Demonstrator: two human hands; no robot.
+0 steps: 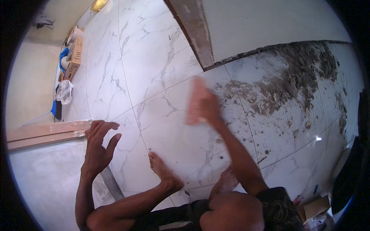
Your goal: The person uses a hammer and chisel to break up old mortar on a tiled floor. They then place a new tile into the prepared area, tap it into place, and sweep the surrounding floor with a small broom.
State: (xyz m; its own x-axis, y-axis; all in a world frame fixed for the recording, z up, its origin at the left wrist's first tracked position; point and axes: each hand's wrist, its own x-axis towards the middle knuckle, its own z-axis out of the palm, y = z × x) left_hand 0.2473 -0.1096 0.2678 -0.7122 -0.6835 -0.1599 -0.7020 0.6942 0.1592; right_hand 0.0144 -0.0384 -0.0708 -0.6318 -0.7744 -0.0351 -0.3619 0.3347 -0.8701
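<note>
My right hand (208, 107) is closed on a flat pinkish piece (195, 101), smeared by motion; I cannot make out its exact kind. It is over the white marbled floor tile (165, 127), just left of scattered grey crumbs. Further right, a heap of broken grey mortar rubble (296, 79) spreads along the foot of the wall. My left hand (100, 144) holds nothing. Its fingers are bent and apart, raised by the end of a wooden door frame (50, 133).
A wall corner with a bare wooden jamb (198, 36) juts in at the top. Along the left wall stand a cardboard box (74, 57) and a clear plastic bag (64, 92). An opened carton (317, 208) lies at lower right. My bare feet (162, 167) are on the tiles.
</note>
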